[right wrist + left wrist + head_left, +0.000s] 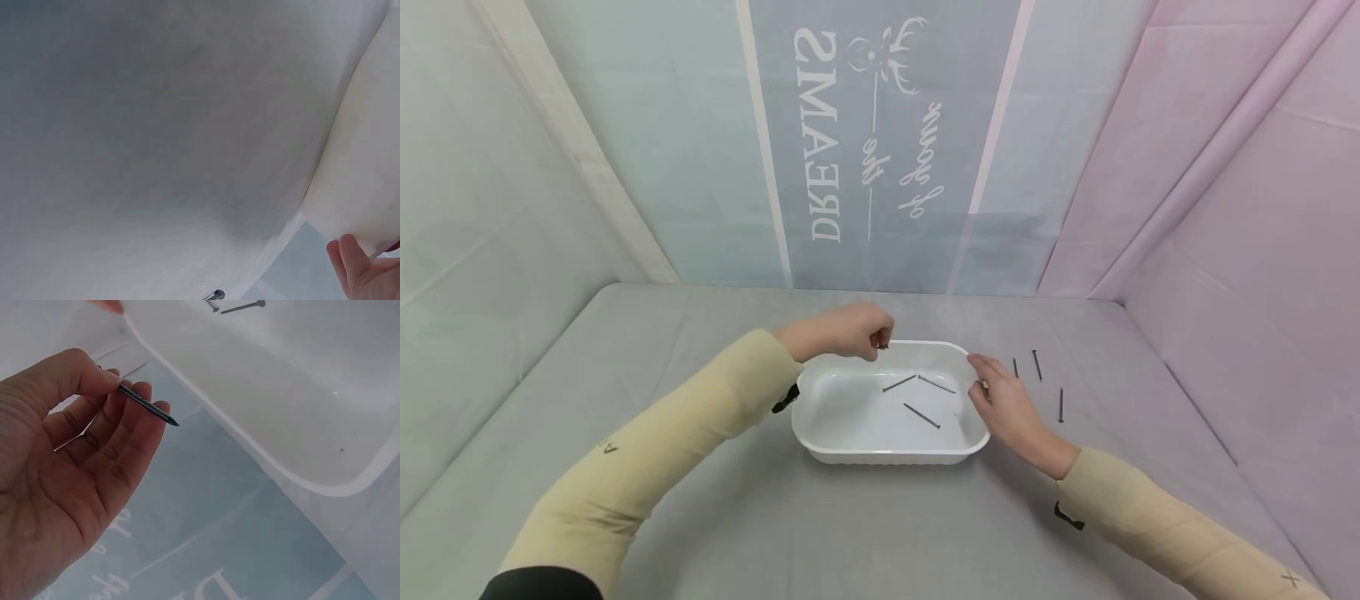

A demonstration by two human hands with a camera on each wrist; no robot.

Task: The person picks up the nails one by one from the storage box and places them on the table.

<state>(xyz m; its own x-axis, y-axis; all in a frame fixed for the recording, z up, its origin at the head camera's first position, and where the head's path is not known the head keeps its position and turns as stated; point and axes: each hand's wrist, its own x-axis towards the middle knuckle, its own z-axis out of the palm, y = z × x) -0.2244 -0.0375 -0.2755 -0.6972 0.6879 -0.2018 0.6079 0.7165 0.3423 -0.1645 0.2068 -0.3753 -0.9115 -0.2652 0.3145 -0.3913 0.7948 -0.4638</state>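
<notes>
Over the far rim of a white rectangular basin, my left hand pinches a dark nail between thumb and fingers. Its pointed end juts out past the fingertips in the left wrist view. My right hand holds the basin's right rim, with some fingers against the outer wall. Inside the basin lie a nail near the middle, another nail behind it and a third nail toward the right.
On the grey tabletop, right of the basin, lie a nail, a second nail farther back and a third nail partly hidden by the right hand. A lettered cloth backdrop rises behind, with pale fabric walls at both sides.
</notes>
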